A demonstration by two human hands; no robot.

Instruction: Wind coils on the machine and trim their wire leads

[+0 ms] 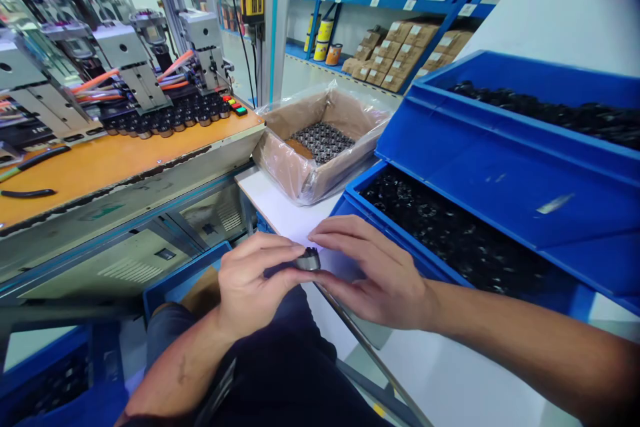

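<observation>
Between my two hands is a small round part [309, 259], with a grey metal ring below and a black toothed top. My left hand [255, 280] pinches it from the left, thumb below and index finger at the upper edge. On the other side my right hand [373, 273] curls round it, its thumb against the lower right edge. The right index fingertip lies just behind the black top; whether it touches is hard to see. The part is held above my lap, by the edge of the white table [280, 203].
A plastic-lined carton [300, 177] holds rows of similar parts. Blue bins [500, 167] of black pieces stand stacked at right. On the left, an orange-topped bench [125, 163] carries machine fixtures, several round parts [165, 123] and pliers [35, 163]. Another blue bin [107, 373] sits low left.
</observation>
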